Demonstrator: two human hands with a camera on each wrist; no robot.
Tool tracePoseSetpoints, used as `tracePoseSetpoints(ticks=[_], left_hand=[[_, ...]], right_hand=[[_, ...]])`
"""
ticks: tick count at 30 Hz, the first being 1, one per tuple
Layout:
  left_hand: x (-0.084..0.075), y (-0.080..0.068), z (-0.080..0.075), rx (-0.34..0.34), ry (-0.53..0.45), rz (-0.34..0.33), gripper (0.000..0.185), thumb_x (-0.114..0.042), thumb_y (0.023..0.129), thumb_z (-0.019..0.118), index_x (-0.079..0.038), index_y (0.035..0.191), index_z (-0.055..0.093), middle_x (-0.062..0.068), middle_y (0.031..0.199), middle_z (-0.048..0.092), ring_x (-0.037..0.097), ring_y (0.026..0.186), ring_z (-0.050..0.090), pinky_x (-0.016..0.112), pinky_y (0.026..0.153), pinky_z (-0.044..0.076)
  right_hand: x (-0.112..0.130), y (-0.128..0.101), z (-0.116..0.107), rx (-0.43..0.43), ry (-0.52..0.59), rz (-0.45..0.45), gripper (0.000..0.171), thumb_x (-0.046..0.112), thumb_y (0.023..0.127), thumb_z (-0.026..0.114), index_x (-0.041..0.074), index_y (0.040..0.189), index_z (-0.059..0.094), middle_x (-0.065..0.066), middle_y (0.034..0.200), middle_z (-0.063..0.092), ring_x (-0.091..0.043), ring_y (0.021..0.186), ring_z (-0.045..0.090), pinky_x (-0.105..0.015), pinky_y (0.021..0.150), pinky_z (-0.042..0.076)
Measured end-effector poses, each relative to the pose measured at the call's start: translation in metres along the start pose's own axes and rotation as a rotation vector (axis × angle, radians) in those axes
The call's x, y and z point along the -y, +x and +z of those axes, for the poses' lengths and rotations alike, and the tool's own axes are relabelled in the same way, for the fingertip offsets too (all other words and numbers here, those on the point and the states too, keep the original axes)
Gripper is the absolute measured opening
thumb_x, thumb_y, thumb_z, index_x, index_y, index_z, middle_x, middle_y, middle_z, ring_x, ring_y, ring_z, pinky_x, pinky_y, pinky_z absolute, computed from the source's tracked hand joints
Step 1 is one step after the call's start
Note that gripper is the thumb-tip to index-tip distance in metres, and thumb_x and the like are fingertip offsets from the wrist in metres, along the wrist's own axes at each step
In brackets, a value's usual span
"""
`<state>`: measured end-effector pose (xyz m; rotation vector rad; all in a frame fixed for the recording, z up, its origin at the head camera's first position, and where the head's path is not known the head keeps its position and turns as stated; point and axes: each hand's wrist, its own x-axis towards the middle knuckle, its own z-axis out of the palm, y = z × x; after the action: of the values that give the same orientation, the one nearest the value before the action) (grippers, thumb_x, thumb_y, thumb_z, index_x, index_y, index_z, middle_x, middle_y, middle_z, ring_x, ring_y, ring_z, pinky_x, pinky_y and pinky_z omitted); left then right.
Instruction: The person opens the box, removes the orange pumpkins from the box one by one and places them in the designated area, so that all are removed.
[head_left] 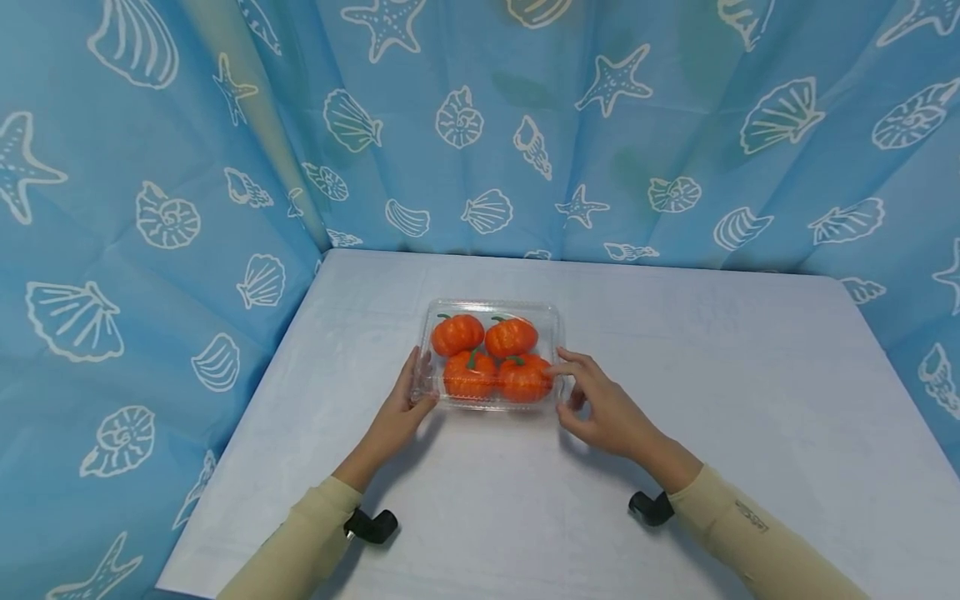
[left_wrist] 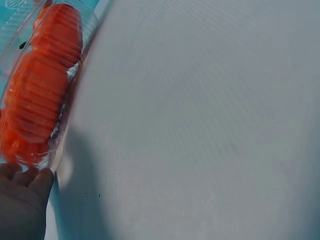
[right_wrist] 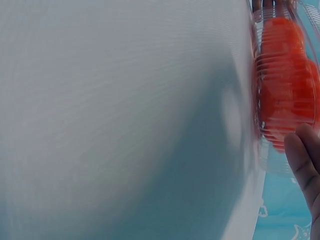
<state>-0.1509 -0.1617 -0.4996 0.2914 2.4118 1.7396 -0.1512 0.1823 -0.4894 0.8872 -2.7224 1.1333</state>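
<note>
A clear plastic clamshell box (head_left: 491, 406) sits on the table, its ridged side walls showing in both wrist views. Inside are several small orange pumpkins (head_left: 470, 377) with green stems, arranged in two rows. My left hand (head_left: 393, 417) holds the box's left end, fingers along the side wall and thumb at the front corner. At the opposite end, my right hand (head_left: 600, 408) has its index finger reaching over the box's right edge and its thumb low beside the front right corner. Fingertips (right_wrist: 300, 145) overlap the box's end in the right wrist view.
A white cloth covers the table (head_left: 750, 375). Behind it and along the left hangs a blue curtain (head_left: 480, 167) printed with white shells and starfish. A black wrist camera (head_left: 371, 527) is worn on the left wrist, and another black camera (head_left: 649, 508) on the right.
</note>
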Motion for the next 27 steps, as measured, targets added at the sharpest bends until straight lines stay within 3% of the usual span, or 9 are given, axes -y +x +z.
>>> tracePoseSetpoints(ticks=[10, 19, 27], left_hand=[[0.007, -0.002, -0.003, 0.013, -0.023, 0.028, 0.082, -0.010, 0.104, 0.056, -0.015, 0.165, 0.001, 0.010, 0.168, 0.019, 0.029, 0.153, 0.023, 0.052, 0.113, 0.038], [0.002, -0.002, -0.004, 0.032, 0.033, -0.034, 0.094, -0.023, 0.100, 0.067, -0.020, 0.165, -0.001, 0.013, 0.169, 0.015, 0.036, 0.154, 0.015, 0.057, 0.117, 0.028], [0.002, -0.002, -0.006, 0.042, -0.003, -0.033, 0.097, -0.023, 0.100, 0.067, -0.024, 0.165, -0.004, 0.005, 0.169, 0.017, 0.029, 0.155, 0.014, 0.056, 0.116, 0.032]], right_hand=[[0.001, -0.003, -0.005, 0.020, 0.003, -0.011, 0.073, 0.009, 0.086, 0.079, 0.019, 0.148, 0.043, -0.011, 0.158, 0.042, -0.012, 0.075, 0.058, -0.031, 0.071, 0.058], [0.002, -0.001, -0.012, 0.008, 0.029, -0.026, 0.069, 0.010, 0.085, 0.081, 0.018, 0.145, 0.049, -0.010, 0.155, 0.048, -0.014, 0.070, 0.058, -0.030, 0.063, 0.053], [0.000, 0.003, -0.022, -0.003, 0.018, -0.063, 0.063, 0.014, 0.085, 0.082, 0.015, 0.142, 0.056, -0.011, 0.149, 0.055, -0.016, 0.066, 0.058, -0.026, 0.058, 0.049]])
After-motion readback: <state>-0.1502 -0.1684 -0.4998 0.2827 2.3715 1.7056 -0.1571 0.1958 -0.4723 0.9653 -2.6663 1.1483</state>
